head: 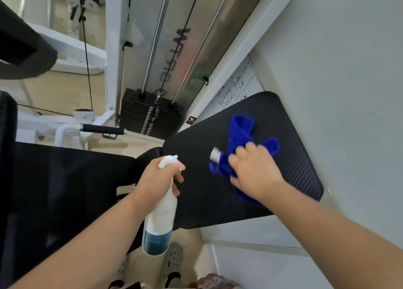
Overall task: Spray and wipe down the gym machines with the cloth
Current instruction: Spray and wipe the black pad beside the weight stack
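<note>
My left hand [160, 178] grips a white spray bottle [160, 214] by its neck; blue liquid shows in the bottle's bottom and the nozzle points toward a black ribbed pad [287, 179] of the gym machine. On that pad lies a crumpled blue cloth [239, 134]. My right hand [255, 173] rests on the cloth's near part, fingers spread over it and blurred. A small silver patch [215, 154] shows on the pad at the cloth's left edge.
A black weight stack [150, 116] with chrome guide rods [156, 38] and cable stands behind the pad in a white frame. A black-gripped handle [102, 129] juts out at left. Another black seat pad [65, 190] fills the lower left. A white wall is on the right.
</note>
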